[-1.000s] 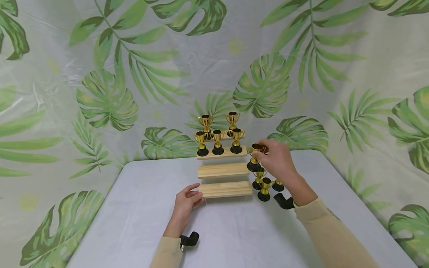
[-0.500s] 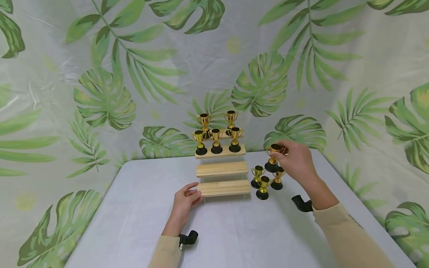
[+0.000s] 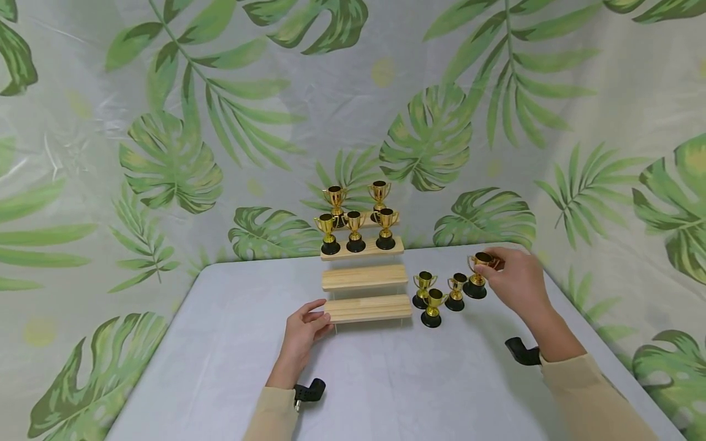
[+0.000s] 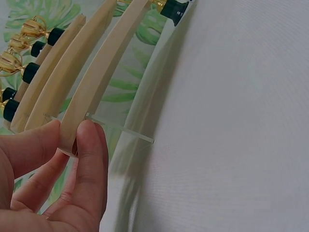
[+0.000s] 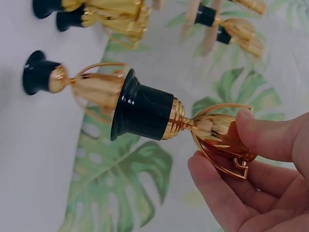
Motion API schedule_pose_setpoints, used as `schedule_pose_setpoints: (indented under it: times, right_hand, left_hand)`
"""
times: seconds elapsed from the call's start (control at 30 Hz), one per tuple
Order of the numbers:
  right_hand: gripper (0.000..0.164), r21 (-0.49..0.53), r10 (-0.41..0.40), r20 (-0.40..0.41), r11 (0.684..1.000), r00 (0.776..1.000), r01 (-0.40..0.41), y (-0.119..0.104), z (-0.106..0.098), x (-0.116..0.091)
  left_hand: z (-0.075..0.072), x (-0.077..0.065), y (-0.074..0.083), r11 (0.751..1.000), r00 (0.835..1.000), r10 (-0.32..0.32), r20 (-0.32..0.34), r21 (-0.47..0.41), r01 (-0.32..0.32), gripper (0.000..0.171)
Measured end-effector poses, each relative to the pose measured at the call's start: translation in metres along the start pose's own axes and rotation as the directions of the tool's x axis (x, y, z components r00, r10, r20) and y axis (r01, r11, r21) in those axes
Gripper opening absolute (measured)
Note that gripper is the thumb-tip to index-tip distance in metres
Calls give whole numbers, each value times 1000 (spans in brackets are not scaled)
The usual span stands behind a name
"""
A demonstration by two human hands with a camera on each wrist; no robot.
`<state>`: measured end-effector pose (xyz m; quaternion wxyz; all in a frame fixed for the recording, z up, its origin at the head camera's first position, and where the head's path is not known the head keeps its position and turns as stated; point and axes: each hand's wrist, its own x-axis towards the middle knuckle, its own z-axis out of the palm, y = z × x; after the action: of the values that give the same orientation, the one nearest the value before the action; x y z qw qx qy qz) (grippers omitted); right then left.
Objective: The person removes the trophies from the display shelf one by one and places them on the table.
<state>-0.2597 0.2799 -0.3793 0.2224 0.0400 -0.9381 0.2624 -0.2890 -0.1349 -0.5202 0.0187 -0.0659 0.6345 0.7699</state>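
My right hand (image 3: 518, 278) pinches a small gold trophy cup (image 5: 217, 130) by its bowl, thumb on one side and fingers on the other, its black base (image 5: 147, 106) facing away from the palm. In the head view it is just right of three trophies (image 3: 432, 306) standing on the table. My left hand (image 3: 302, 331) pinches the left end of the lowest wooden shelf (image 4: 96, 72) of a stepped display stand. Higher up, three trophies (image 3: 355, 229) stand in a row on one shelf, and two more (image 3: 334, 197) on the top shelf behind them.
A white-covered table (image 3: 237, 343) carries the stand. Between the trophy row and the lowest shelf lies a bare wooden shelf (image 3: 364, 277). A leaf-print curtain (image 3: 342, 92) hangs close behind the table's back edge.
My right hand has carried its trophy rightward and lower, away from the stand's side to beyond the three table trophies. The left hand keeps its place at the shelf end.
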Motion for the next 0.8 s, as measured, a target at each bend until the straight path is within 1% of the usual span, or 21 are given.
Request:
schedule_pose_setpoints:
  times: [0.17, 0.27, 0.63, 0.8]
  right_hand:
    - [43, -13, 39, 10, 999, 999, -39, 17, 4, -9]
    - [43, -21, 50, 3, 999, 999, -50, 26, 9, -14]
    - [36, -13, 43, -33, 999, 999, -43, 51, 30, -25]
    - [34, -13, 49, -47, 999, 998, -50, 58, 39, -28]
  left_hand:
    - [1, 0, -1, 1000, 1000, 4, -1, 1, -4, 46]
    - [1, 0, -1, 1000, 1000, 4, -3, 2, -4, 45]
    - [0, -1, 1, 1000, 1000, 2, 3, 2, -2, 45]
    - [-1, 0, 0, 1000, 1000, 0, 15, -10, 1, 47]
